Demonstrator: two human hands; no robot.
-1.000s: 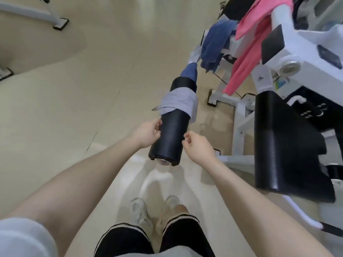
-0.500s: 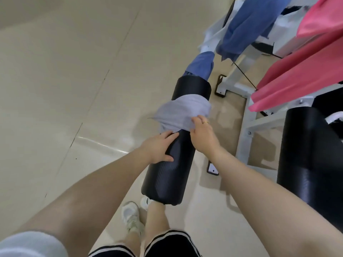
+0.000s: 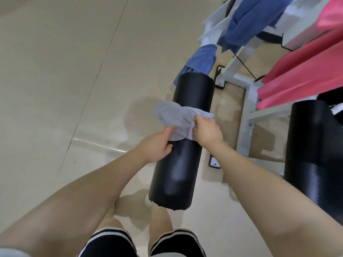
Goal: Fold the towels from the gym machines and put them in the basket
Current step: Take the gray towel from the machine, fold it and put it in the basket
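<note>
A pale grey towel [image 3: 174,115] is bunched across the middle of a black padded roller [image 3: 183,149] that juts toward me from a gym machine. My right hand [image 3: 207,130] pinches the towel's gathered right side. Under the towel's near edge, my left hand [image 3: 157,143] holds the cloth with its fingers curled against the roller. Beyond the roller's far end hangs a blue towel [image 3: 202,58], and a darker blue towel [image 3: 246,25] drapes over the white frame. A pink towel [image 3: 304,71] hangs at the right. No basket is in view.
The white machine frame [image 3: 248,102] stands right of the roller, with a second black pad [image 3: 313,149] at the far right. Beige floor [image 3: 65,80] stretches to the left. My legs and black shorts [image 3: 141,243] show at the bottom.
Both hands moved up the roller from its near end to the grey towel and took hold of it; the towel is now bunched and pulled toward me. My view has moved closer.
</note>
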